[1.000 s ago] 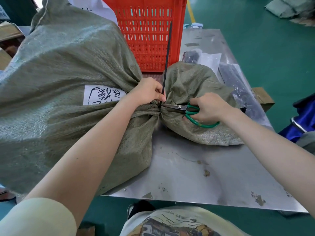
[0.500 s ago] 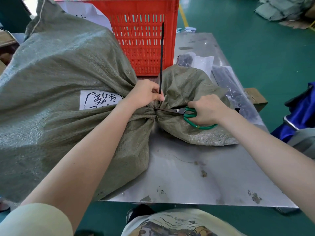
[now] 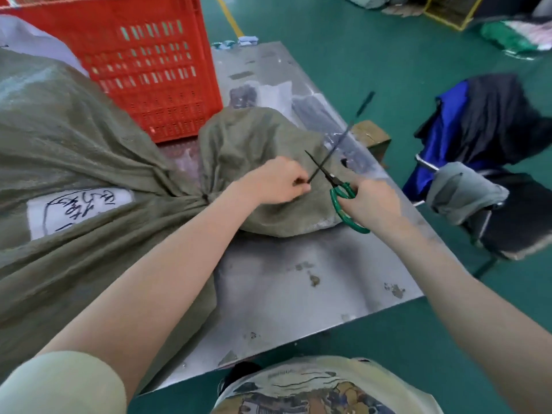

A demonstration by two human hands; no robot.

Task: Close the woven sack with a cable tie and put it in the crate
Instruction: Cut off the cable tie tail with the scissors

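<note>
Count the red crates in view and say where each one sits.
1. The red crate stands at the far left of the metal table, behind the woven sack. The sack hides its lower left part, and anything behind it cannot be seen.

Even, bright overhead light fills the wide-angle head view, which bends lines at the edges, leaves soft glare on the steel table [image 3: 298, 282] with only faint shadows, and smears the red crate [image 3: 149, 70], both hands and the far floor clutter with motion blur.
</note>
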